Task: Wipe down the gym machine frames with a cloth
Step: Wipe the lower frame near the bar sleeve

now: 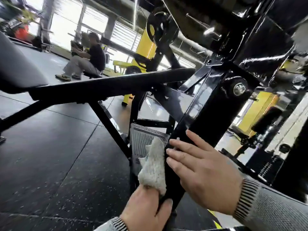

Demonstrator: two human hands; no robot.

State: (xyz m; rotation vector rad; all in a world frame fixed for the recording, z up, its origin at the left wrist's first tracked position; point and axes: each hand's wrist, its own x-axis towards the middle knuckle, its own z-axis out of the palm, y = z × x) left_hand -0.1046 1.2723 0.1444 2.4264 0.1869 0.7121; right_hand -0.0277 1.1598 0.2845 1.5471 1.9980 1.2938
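Dark rubber floor [50, 147], bright windows [66, 22]

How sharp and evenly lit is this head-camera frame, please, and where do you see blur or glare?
Head view: the right hand, left hand and cloth are fairly sharp; the top-left background is motion-smeared; the windows blow out white; glare streaks the glossy black frame; wide-angle distortion bends the edges.

The floor [55, 152] is dark rubber tiling, speckled with pale flecks and crossed by thin seams. A black gym machine frame [206, 117] stands on it, its slanted legs meeting the tiles near a ribbed grey footplate [143, 139]. Farther back, yellow machines [145, 45] stand on the same floor, and a seated person's shoes [64, 77] rest on it.
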